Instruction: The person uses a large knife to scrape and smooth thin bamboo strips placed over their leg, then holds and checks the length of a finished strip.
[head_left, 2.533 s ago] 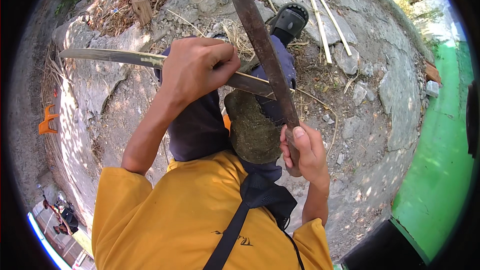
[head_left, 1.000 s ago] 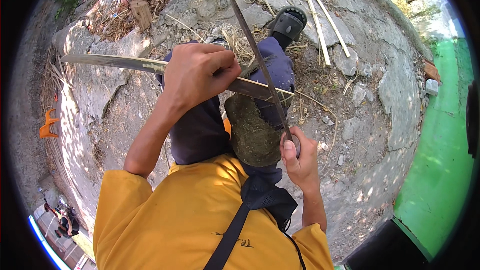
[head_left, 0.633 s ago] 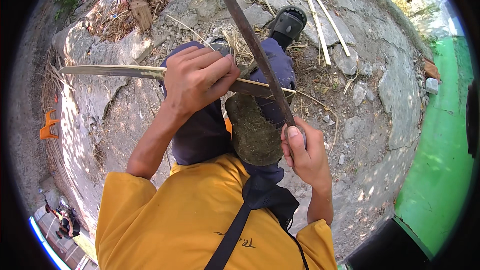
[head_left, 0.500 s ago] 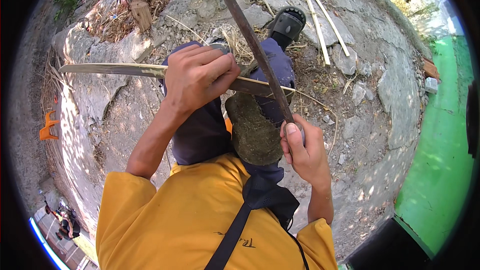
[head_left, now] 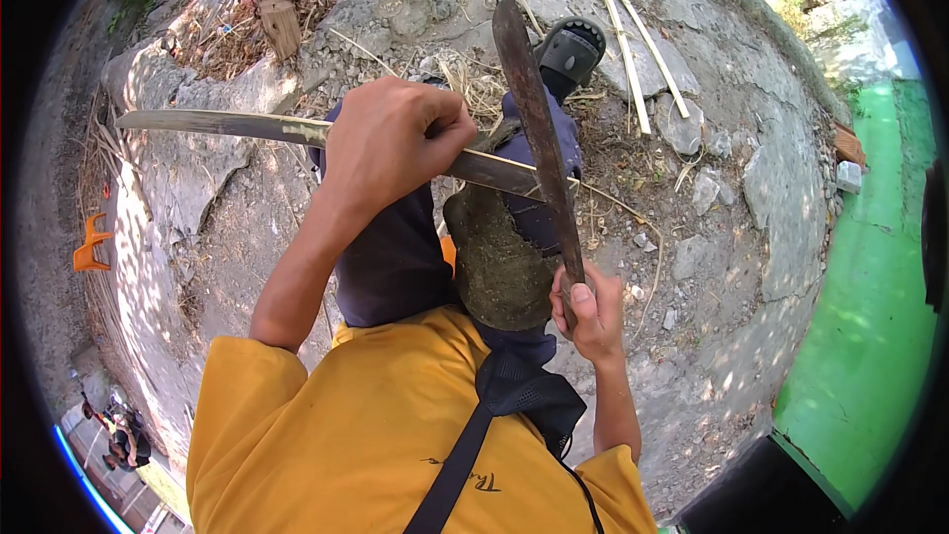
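My left hand (head_left: 390, 143) is closed round the middle of a long bamboo strip (head_left: 222, 123), which lies crosswise over my legs. Its dark, greenish left end sticks out past my knee, and a thin pale sliver runs along its upper edge on the right. In my right hand (head_left: 591, 321) is the handle of a machete (head_left: 529, 89) with a dark, rust-stained blade pointing away from me. The blade crosses the strip near its right end; whether they touch I cannot tell. Beneath them a worn, dark brown pad (head_left: 499, 267) covers my right thigh.
Two pale bamboo strips (head_left: 615, 30) lie on the broken concrete at the far right. A cut wooden stump (head_left: 280, 25) stands far left, an orange chair (head_left: 91, 245) at the left. Green flooring (head_left: 860, 336) borders the right. A person (head_left: 129, 440) is at the lower left.
The machete has been drawn toward me, its tip now nearer and further right, with more of the blade's flat showing. My left wrist has risen and turned over the strip.
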Tool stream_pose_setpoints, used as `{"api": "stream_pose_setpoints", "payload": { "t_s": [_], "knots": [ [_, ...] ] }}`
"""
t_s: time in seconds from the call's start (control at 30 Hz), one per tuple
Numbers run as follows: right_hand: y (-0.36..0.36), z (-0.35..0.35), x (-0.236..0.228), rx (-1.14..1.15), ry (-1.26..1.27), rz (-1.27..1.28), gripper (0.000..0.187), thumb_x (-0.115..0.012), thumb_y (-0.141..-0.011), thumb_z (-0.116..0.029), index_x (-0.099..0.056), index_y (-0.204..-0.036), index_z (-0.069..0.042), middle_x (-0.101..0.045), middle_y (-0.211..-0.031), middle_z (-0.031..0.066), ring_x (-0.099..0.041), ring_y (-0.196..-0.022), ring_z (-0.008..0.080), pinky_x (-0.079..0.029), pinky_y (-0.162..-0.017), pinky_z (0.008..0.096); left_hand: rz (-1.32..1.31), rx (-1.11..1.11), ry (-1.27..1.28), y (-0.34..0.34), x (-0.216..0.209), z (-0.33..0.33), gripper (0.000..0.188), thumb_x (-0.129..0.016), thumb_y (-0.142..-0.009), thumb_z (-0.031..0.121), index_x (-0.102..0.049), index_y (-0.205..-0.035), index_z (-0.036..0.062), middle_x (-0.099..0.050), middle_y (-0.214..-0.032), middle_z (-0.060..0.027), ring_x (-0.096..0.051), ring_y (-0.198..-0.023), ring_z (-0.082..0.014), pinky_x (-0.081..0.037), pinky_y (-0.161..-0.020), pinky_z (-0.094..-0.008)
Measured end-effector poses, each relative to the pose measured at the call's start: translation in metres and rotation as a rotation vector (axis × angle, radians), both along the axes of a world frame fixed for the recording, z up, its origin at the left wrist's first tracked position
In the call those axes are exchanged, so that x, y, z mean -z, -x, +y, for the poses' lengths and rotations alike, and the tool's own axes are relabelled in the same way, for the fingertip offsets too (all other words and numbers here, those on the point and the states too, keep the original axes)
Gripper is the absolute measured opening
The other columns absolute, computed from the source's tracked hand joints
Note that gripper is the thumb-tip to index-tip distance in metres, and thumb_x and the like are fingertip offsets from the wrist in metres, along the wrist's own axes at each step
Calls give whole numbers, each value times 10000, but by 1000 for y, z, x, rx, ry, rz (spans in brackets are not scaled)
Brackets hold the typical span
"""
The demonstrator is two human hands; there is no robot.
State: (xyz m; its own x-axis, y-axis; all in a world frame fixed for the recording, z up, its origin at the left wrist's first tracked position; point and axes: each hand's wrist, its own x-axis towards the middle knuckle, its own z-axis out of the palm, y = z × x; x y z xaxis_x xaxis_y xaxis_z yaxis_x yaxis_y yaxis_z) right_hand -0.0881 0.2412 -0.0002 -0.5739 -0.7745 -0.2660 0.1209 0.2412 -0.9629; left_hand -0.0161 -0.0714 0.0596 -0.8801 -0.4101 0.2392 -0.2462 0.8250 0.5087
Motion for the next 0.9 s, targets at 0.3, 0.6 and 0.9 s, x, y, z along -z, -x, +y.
{"api": "stream_pose_setpoints", "payload": {
  "t_s": [0.3,0.6,0.9],
  "knots": [
    [-3,10,12,17,-24,65,480,-544,-1023,-463,-609,-920,0,-561,-597,23,-554,-488,106,-426,-477,273,-49,-15,-42,5,-3,4,134,-731,-791,180,-727,-698,85,-640,-609,-94,-671,-601,-318,-536,-604,-412],
    [2,5,23,-6,-42,227,484,-579,-1002,-482,-615,-950,-3,-590,-614,55,-606,-536,166,-459,-533,321,51,67,21,5,1,2,286,-713,-872,132,-575,-653,9,-527,-576,-120,-569,-499,-284,-443,-527,-373],
    [10,-22,-7,2,-92,379,442,-583,-1010,-435,-624,-968,3,-576,-621,105,-618,-539,226,-458,-545,374,59,66,2,6,-1,5,282,-714,-880,124,-585,-657,10,-554,-582,-112,-594,-505,-273,-465,-529,-360]
  ]
}}
